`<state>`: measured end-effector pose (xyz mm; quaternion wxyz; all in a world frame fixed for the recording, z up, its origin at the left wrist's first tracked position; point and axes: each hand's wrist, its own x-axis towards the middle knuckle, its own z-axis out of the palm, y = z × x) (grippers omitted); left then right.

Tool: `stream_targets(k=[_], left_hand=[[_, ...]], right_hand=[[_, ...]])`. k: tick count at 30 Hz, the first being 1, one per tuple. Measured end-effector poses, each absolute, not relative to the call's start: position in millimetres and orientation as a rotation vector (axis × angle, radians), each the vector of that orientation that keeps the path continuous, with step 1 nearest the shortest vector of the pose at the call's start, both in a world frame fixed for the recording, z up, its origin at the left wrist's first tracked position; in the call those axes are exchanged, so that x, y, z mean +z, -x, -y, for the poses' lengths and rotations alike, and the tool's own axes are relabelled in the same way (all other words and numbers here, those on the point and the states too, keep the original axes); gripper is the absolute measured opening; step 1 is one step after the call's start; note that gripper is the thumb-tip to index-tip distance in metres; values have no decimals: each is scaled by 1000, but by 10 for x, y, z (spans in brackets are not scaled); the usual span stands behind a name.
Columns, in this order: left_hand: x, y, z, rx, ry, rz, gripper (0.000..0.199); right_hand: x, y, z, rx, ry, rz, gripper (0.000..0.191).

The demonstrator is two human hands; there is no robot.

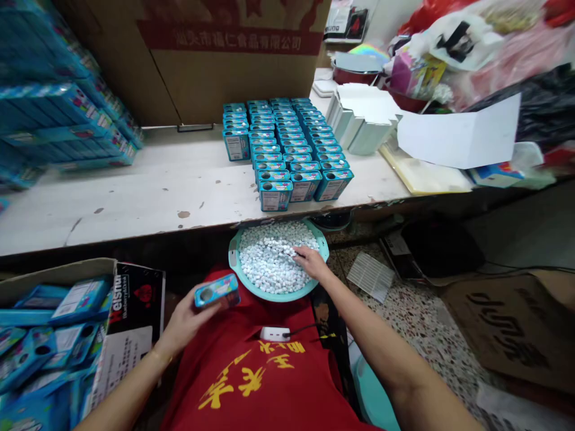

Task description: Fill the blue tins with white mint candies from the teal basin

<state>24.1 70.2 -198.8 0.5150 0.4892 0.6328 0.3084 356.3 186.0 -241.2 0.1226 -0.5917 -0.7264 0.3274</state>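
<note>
My left hand (191, 320) is closed around a small blue box (217, 291) with a round dark hole in its top, held above my lap. In my right hand (311, 262) is what looks like a spoon (281, 246), mostly covered by white pellets and fingers. It is over a turquoise basin (324, 244) filled with small white candy-like pellets (269, 272). On the table beyond stand several rows of similar blue boxes (276, 196), upright, their round holes facing up.
A carton of loose blue boxes (135, 335) stands at left. Stacked blue packs (58, 123) and a large brown carton (233, 66) are on the white table (135, 197). Folded white card (363, 117) and plastic bags (503, 54) lie right; a brown carton (503, 329) is on the floor.
</note>
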Motion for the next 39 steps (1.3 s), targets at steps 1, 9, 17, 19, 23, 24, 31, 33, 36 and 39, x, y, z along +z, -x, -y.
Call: stream_targets(k=[1, 9, 17, 19, 23, 24, 31, 33, 36, 39], left_hand=[[-1959, -308, -840, 792, -1195, -1508, 50], [-2065, -872, -1697, 898, -1533, -1425, 43], [-2025, -1108, -1798, 725, -1760, -1499, 42], [-2014, -1119, -1795, 722, -1784, -1505, 42], [-2034, -1113, -1792, 739, -1806, -1521, 43], [-2042, -1111, -1791, 743, -1808, -1520, 43], [-2092, -1120, -1784, 782, -1798, -1512, 42], [-2093, -1102, -1790, 806, -1767, -1495, 41], [-2094, -1018, -1802, 888, -1637, -1443, 41], [-2152, -912, -1796, 993, -1336, -1318, 45]], right_hand=[[-2326, -3588, -1873, 965, 1683, 2113, 33], [-1396, -3613, -2005, 972, 1423, 2304, 33], [-970, -3341, -2117, 751, 1558, 2736, 31], [-873, -3250, -2119, 612, 1615, 2830, 29], [-683, -3069, -2114, 367, 1695, 2999, 27], [-649, -3028, -2113, 333, 1713, 3023, 27], [-561, -2841, -2080, 164, 1740, 3057, 27], [-550, -2906, -2056, 173, 1699, 3041, 26], [-632, -3206, -1996, 216, 1710, 2958, 27], [-947, -3628, -1894, 253, 1927, 2871, 27]])
